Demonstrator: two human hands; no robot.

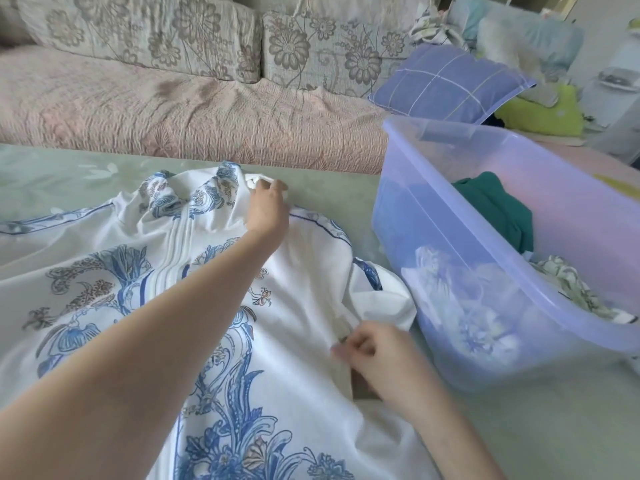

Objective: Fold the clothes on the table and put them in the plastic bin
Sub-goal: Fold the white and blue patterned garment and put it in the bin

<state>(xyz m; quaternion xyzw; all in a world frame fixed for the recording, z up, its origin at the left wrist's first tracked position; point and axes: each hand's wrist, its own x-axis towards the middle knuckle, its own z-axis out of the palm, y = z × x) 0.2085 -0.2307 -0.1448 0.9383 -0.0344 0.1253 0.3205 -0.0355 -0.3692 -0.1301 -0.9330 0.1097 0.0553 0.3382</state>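
A white garment (311, 258) printed with blue flowers and scrolling leaves lies spread over the left and middle of the pale green desk (346, 188), its gathered, patterned neckline at the far side and its skirt running off the near edge of the view. The person's left hand (268, 206), at the end of a bare arm stretched across the cloth, grasps a bunch of white fabric at the garment's far edge, just right of the neckline, with the fingers curled round it. The right hand (379, 355), nearer and to the right, pinches a fold at the garment's right side between curled fingers, though blur hides the exact grip. Just beside that edge, on the right of the desk, stands the translucent lilac plastic bin (415, 209), set at an angle. Inside it lie a dark green garment (495, 209) toward the far end, a leaf-patterned cloth (568, 285) at the near right, and a pale blue-and-white piece (467, 306) seen through the wall. Beyond the desk runs a sofa (173, 109) under a pink quilted cover, with floral back cushions (138, 32). A blue checked pillow (450, 81) rests at its right end, behind the bin, and a lime-green bundle (540, 112) sits farther right.
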